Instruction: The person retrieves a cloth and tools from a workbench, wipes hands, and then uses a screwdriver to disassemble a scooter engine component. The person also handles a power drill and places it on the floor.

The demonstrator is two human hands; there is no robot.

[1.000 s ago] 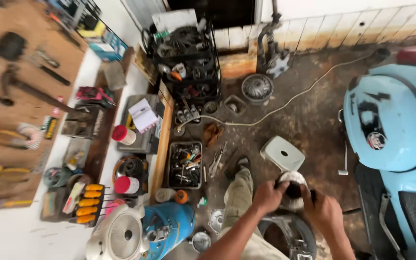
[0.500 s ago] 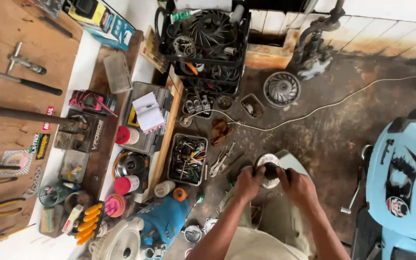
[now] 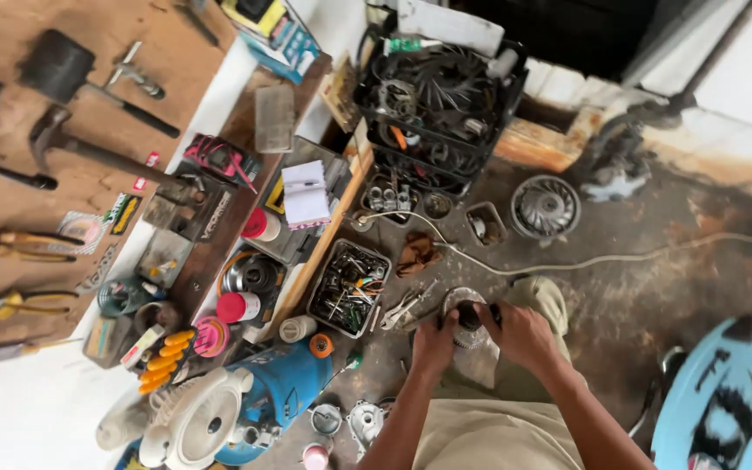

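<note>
Both hands grip a round finned metal part [image 3: 466,318] over the workshop floor [image 3: 620,296]: left hand [image 3: 433,346] steadying, right hand [image 3: 520,333] apparently twisting its dark centre; a firm turn seems needed.

A cluttered repair workshop.
Hammers [image 3: 89,74] and pliers [image 3: 19,244] hang on a wooden wall board [image 3: 89,183]; a black crate of fan parts [image 3: 437,96], a tray of small tools [image 3: 348,287] and metal parts crowd the stained concrete floor [image 3: 637,296].
</note>
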